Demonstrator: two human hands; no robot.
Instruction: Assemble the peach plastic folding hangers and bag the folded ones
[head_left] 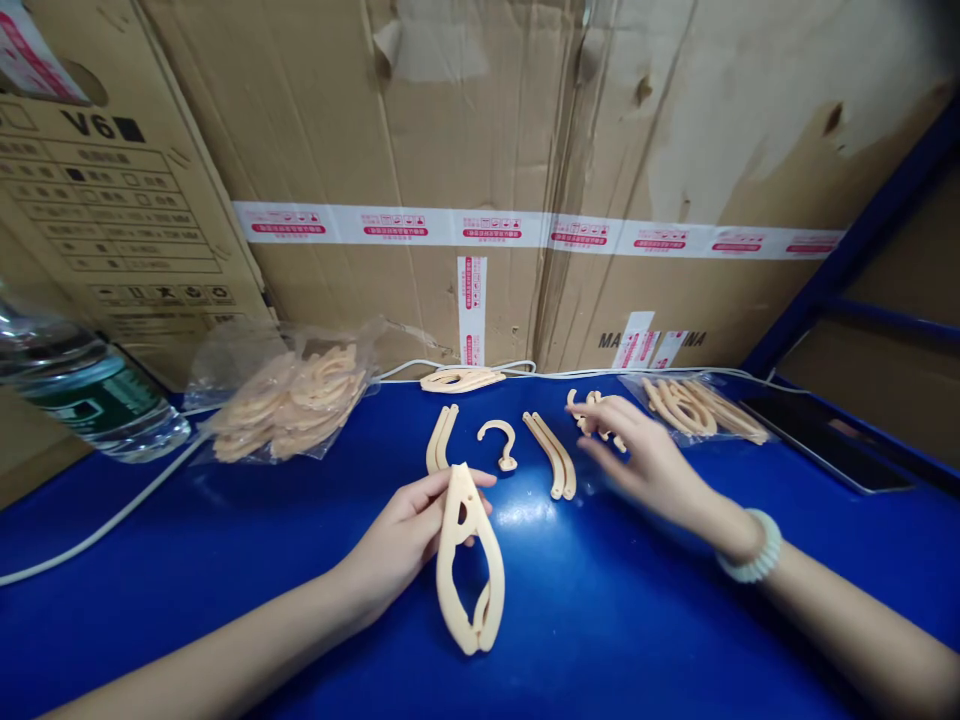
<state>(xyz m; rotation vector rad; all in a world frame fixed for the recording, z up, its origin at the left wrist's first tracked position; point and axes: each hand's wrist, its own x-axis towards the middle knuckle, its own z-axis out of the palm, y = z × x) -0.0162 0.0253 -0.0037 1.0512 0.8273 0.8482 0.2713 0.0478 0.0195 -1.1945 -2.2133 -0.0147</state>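
My left hand (409, 535) is closed around the top of a cream plastic folding hanger body (469, 570), which hangs down over the blue table (615, 620). My right hand (645, 460) reaches forward with its fingers stretched out over a small pile of cream hooks (581, 408), holding nothing I can make out. Between the hands lie a loose cream hook (502, 443), a pair of curved arm pieces (441, 438) to the left of it and another pair (553, 455) to its right. A white bead bracelet (754, 550) sits on my right wrist.
A clear bag of cream parts (289, 400) lies at the back left, a second bag (705, 405) at the back right. An assembled hanger (461, 379) rests by the cardboard boxes (480, 150). A water bottle (82, 385) lies on the left; a white cable (97, 525) crosses the table.
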